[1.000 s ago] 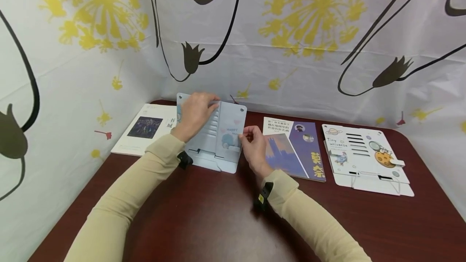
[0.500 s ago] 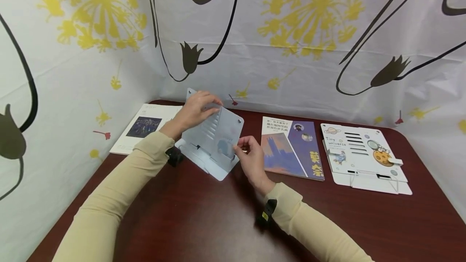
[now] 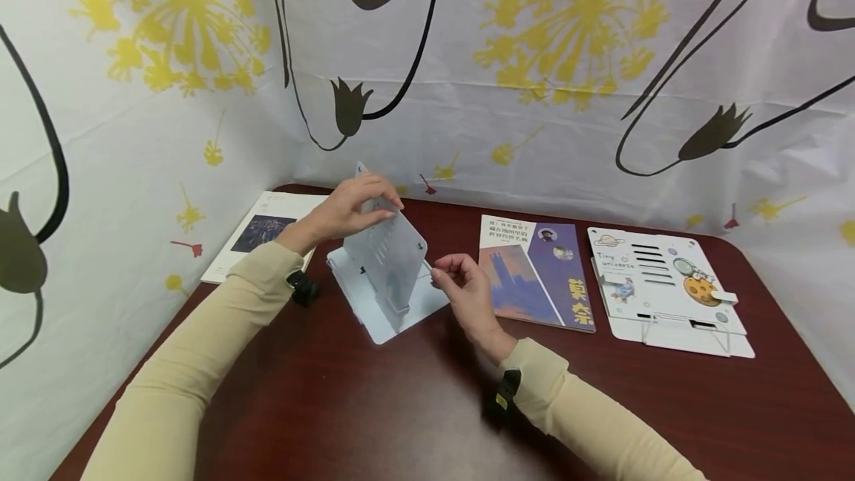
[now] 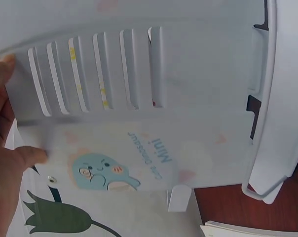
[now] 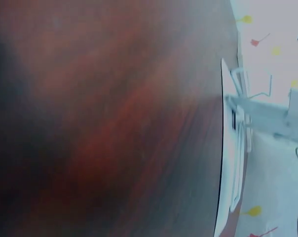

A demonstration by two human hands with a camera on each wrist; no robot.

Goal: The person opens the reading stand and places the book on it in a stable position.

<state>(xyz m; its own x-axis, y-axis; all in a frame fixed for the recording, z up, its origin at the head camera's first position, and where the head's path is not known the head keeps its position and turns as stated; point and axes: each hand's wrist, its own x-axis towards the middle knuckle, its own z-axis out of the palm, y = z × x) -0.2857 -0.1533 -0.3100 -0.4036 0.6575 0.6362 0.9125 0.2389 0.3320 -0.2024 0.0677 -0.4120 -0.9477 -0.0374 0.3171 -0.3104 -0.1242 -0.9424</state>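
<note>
A pale blue-white folding book stand (image 3: 401, 254) is on the table, its slotted panel raised steeply above the flat base plate (image 3: 354, 292). My left hand (image 3: 350, 206) grips the panel's top edge. In the left wrist view, the thumb (image 4: 28, 155) lies on the front face, beside the row of slots and a blue dinosaur print (image 4: 102, 170). At the panel's right edge, my right hand (image 3: 470, 299) pinches the stand between thumb and forefinger; exactly which part is hard to make out. The right wrist view shows the stand (image 5: 267, 116) edge-on, with most of that hand out of frame.
A white book (image 3: 260, 232) lies behind my left forearm. Right of the stand are a purple-covered book (image 3: 554, 273) and a second, flat-folded book stand (image 3: 657, 288) with space prints. A patterned white cloth (image 3: 434, 125) borders the dark red table (image 3: 374, 407).
The stand has turned so its panel faces more to the left. Its panel has lifted farther from the base plate, which now lies flat. Both hands have kept hold.
</note>
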